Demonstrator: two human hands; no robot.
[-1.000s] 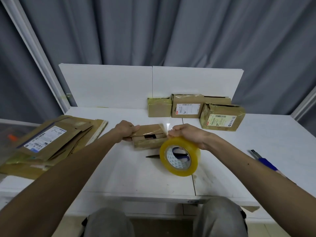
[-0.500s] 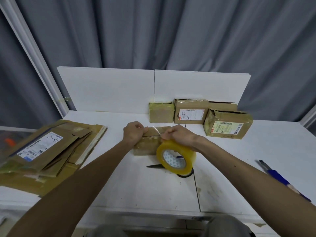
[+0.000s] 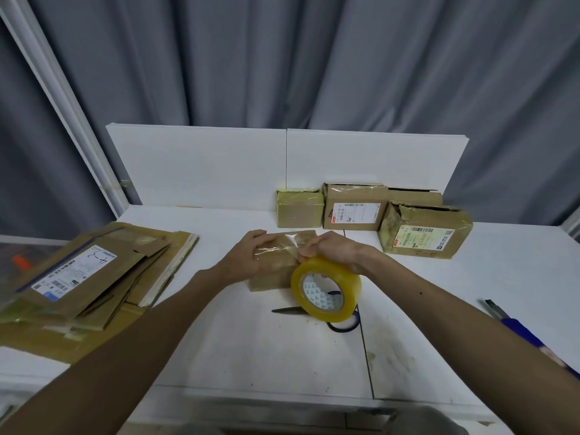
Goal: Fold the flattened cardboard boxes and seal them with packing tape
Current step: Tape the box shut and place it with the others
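While left hand (image 3: pixel 248 255) lies flat on the box (image 3: pixel 270 279), right hand (image 3: pixel 332 251) grips tape roll (image 3: pixel 351 287) at its right edge.

A small cardboard box (image 3: pixel 273 279) sits mid-table (image 3: pixel 251 356). My left hand (image 3: pixel 248 255) rests on its left end. My right hand (image 3: pixel 332 252), at its right end, holds the tape roll (image 3: pixel 326 290) just in front of it. Scissors (image 3: pixel 288 310) lie on the table below the roll. Flattened boxes (image 3: pixel 94 277) are stacked at the left, three sealed boxes (image 3: pixel 354 207) stand behind against the backboard (image 3: pixel 204 164), and a utility knife (image 3: pixel 514 324) lies far right.
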